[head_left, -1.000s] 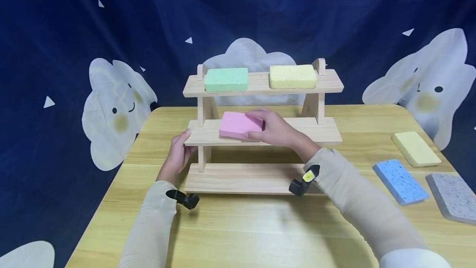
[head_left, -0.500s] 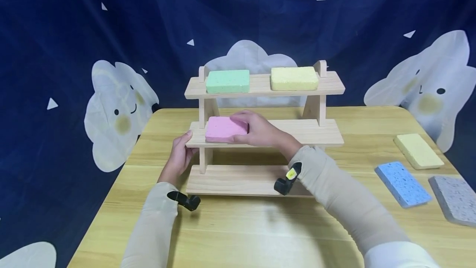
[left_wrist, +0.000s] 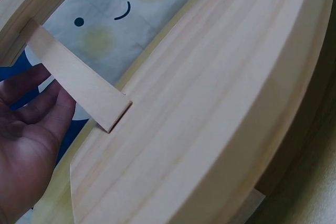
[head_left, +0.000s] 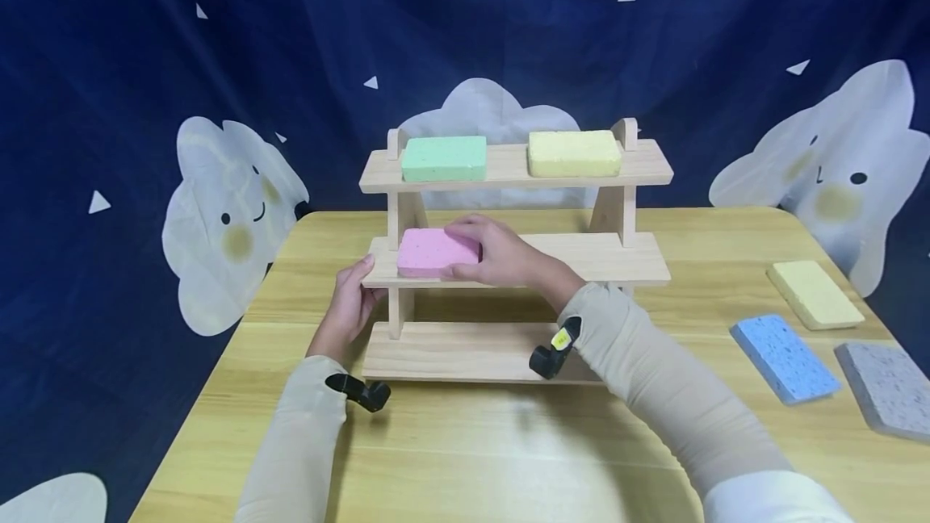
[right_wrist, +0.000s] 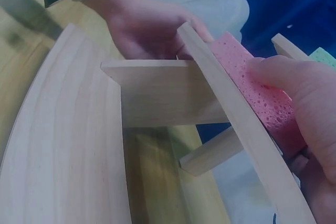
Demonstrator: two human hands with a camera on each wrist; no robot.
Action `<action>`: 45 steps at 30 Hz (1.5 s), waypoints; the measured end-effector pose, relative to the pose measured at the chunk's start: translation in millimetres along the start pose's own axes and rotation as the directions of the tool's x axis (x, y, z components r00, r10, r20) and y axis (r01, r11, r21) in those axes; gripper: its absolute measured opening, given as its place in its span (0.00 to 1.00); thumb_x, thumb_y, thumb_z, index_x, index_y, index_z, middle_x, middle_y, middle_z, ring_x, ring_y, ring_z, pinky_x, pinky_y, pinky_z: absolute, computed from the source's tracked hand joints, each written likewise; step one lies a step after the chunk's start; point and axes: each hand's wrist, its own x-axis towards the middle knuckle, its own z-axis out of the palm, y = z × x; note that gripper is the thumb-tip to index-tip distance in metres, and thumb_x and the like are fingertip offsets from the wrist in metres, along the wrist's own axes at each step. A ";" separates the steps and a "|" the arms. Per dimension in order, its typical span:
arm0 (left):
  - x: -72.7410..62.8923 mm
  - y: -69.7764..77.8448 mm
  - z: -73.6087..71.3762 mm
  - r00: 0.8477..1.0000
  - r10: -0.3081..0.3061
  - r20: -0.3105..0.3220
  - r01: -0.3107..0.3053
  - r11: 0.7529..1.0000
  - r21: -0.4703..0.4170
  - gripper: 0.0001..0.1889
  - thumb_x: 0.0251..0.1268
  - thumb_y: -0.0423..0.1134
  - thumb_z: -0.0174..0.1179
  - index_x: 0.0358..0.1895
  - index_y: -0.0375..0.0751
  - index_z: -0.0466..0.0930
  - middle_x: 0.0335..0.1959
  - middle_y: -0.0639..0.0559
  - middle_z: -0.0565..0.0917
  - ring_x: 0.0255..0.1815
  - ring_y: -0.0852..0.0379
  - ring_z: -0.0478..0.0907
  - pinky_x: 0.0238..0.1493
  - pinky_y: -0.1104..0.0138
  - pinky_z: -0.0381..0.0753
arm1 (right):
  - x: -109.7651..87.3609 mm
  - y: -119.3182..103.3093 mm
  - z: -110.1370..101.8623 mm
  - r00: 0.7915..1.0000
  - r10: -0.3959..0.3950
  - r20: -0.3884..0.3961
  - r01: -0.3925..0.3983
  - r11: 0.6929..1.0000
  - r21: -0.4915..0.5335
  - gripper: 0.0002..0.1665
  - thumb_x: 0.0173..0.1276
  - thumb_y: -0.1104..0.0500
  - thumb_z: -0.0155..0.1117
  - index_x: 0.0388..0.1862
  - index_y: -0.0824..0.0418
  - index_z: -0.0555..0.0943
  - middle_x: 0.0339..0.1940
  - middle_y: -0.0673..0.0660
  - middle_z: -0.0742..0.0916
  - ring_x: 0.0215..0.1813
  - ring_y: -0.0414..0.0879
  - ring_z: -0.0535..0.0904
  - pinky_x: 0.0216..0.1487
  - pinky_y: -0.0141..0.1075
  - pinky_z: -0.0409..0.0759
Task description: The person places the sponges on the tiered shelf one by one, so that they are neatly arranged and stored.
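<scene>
A pink sponge (head_left: 434, 253) lies flat at the left part of the middle board of a three-tier wooden display shelf (head_left: 465, 345). My right hand (head_left: 501, 255) grips its right end, thumb at the front and fingers at the back. The right wrist view shows the pores of the pink sponge (right_wrist: 236, 66) against the board. At the left end of that same board, my left hand (head_left: 349, 305) holds the shelf, its thumb on the board's edge and its fingers under it. On the top board sit a green sponge (head_left: 444, 158) and a yellow sponge (head_left: 574, 153).
To the right of the shelf, a second yellow sponge (head_left: 814, 294), a blue speckled sponge (head_left: 785, 357) and a grey speckled sponge (head_left: 886, 390) lie on the wooden table (head_left: 465, 458). Behind the table hangs a dark blue curtain (head_left: 327, 23) with white clouds.
My right hand has slid the pink sponge left along the middle board, mostly in the first half second and only slightly after. The left hand stays on the shelf's end.
</scene>
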 end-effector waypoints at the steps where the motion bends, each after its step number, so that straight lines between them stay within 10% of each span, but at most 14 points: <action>1: 0.1 -0.5 0.3 1.000 0.000 0.003 0.000 1.000 0.000 0.28 0.75 0.42 0.38 0.63 0.17 0.59 0.39 0.54 0.80 0.40 0.62 0.80 0.47 0.66 0.81 | -0.8 0.2 0.3 1.000 -0.001 0.001 0.001 1.000 -0.004 0.41 0.56 0.45 0.68 0.65 0.62 0.71 0.64 0.60 0.74 0.63 0.51 0.70 0.63 0.41 0.71; 19: 2.2 -7.9 6.1 1.000 -0.003 -0.015 0.003 1.000 -0.030 0.26 0.74 0.41 0.39 0.62 0.18 0.61 0.36 0.55 0.82 0.38 0.61 0.81 0.45 0.65 0.81 | -11.1 4.9 -1.0 1.000 0.015 -0.027 -0.015 1.000 -0.003 0.43 0.56 0.42 0.68 0.67 0.60 0.69 0.67 0.58 0.72 0.68 0.51 0.65 0.68 0.45 0.65; 31: -5.4 -4.8 -3.2 0.999 -0.018 -0.046 0.016 0.999 -0.030 0.26 0.75 0.41 0.38 0.63 0.19 0.60 0.37 0.55 0.81 0.39 0.63 0.80 0.45 0.70 0.81 | -26.3 6.9 -5.9 0.990 0.107 -0.097 -0.069 0.941 0.331 0.38 0.60 0.52 0.68 0.67 0.63 0.68 0.65 0.57 0.74 0.62 0.48 0.74 0.64 0.33 0.70; 45: -0.9 -2.2 0.2 1.000 -0.010 -0.024 0.009 0.999 -0.036 0.24 0.75 0.43 0.40 0.62 0.25 0.63 0.40 0.54 0.80 0.42 0.62 0.79 0.50 0.66 0.80 | -69.1 19.1 -26.0 0.967 0.172 -0.189 -0.101 0.936 0.337 0.32 0.64 0.52 0.65 0.63 0.63 0.72 0.62 0.60 0.77 0.61 0.51 0.75 0.63 0.38 0.72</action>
